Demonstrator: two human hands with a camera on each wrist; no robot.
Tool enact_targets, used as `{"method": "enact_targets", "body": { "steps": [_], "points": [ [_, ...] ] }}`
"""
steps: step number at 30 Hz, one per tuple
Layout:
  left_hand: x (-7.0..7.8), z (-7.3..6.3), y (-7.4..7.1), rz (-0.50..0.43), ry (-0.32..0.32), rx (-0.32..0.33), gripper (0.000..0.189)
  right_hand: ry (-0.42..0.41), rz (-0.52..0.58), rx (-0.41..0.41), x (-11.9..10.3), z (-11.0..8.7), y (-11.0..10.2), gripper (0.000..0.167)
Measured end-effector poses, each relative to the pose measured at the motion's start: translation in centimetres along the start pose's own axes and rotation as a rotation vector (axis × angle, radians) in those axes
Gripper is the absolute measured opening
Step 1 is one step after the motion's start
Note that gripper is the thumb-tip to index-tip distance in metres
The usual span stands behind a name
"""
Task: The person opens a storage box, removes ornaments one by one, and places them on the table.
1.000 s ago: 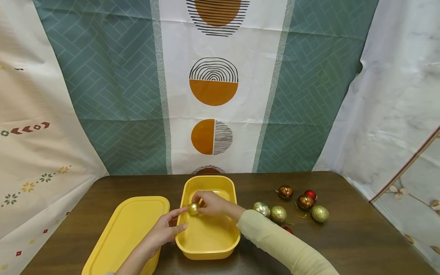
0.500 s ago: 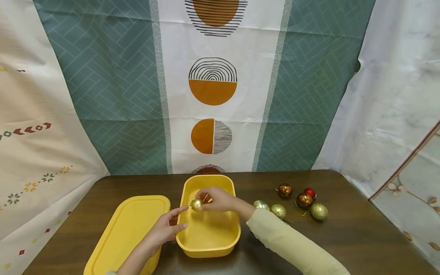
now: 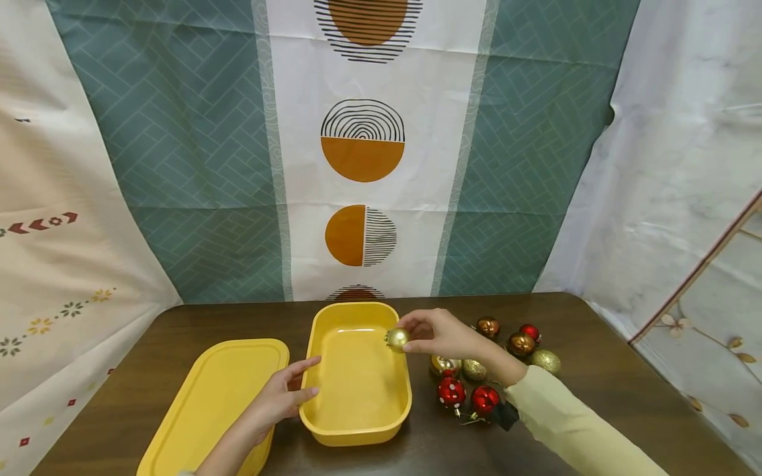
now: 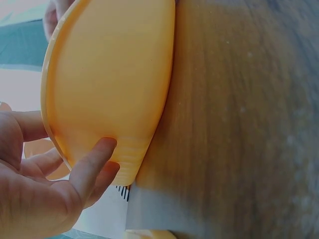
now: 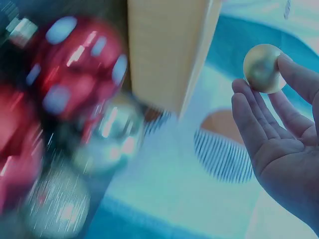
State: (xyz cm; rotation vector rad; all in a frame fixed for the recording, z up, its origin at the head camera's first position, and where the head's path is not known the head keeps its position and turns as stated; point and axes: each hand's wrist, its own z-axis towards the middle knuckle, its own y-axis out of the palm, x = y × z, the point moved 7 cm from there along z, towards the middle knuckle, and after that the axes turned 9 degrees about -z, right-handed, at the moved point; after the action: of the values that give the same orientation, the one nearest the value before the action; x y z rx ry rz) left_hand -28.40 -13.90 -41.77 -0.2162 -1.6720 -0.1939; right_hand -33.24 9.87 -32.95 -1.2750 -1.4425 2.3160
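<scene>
My right hand point(image 3: 440, 336) pinches a shiny gold Christmas bauble point(image 3: 397, 340) between thumb and fingertips, over the right rim of a yellow plastic box point(image 3: 354, 436). In the right wrist view the gold bauble point(image 5: 264, 68) sits at the fingertips, with the other fingers spread below. Inside the box, the bare floor shows in the head view. My left hand point(image 3: 278, 398) holds the box by its left side, thumb and forefinger over the rim. The left wrist view shows other fingers point(image 4: 94, 167) against the outside of the box wall point(image 4: 114, 74).
A yellow lid point(image 3: 217, 396) lies flat left of the box. Right of the box are several baubles: a white-dotted red one point(image 3: 452, 392), a plain red one point(image 3: 485, 399), glittery gold ones point(image 3: 545, 361) and copper ones point(image 3: 487, 326). A patterned curtain point(image 3: 363, 165) hangs behind the table.
My right hand has carried the gold bauble up and rightward, from above the box's left part to its right rim. The left hand stays at the box's left side.
</scene>
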Motion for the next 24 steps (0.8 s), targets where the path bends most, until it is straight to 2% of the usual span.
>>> {"method": "enact_targets", "body": {
  "steps": [8,13,18,24],
  "points": [
    [-0.2,0.1,-0.1,0.002,-0.016,0.016,0.057,0.087,-0.043,0.110,3.9,-5.0,-4.4,0.035],
    [-0.3,0.1,-0.1,-0.001,-0.015,0.008,0.058,0.144,-0.067,0.173,6.2,-8.2,-6.1,0.036],
    [-0.2,0.0,-0.1,-0.007,-0.006,-0.015,0.059,0.236,-0.085,0.242,8.3,-11.2,-7.6,0.034],
    [-0.1,0.1,-0.1,0.004,-0.011,-0.003,0.059,0.333,-0.098,0.304,10.7,-14.7,-9.2,0.037]
  ]
}}
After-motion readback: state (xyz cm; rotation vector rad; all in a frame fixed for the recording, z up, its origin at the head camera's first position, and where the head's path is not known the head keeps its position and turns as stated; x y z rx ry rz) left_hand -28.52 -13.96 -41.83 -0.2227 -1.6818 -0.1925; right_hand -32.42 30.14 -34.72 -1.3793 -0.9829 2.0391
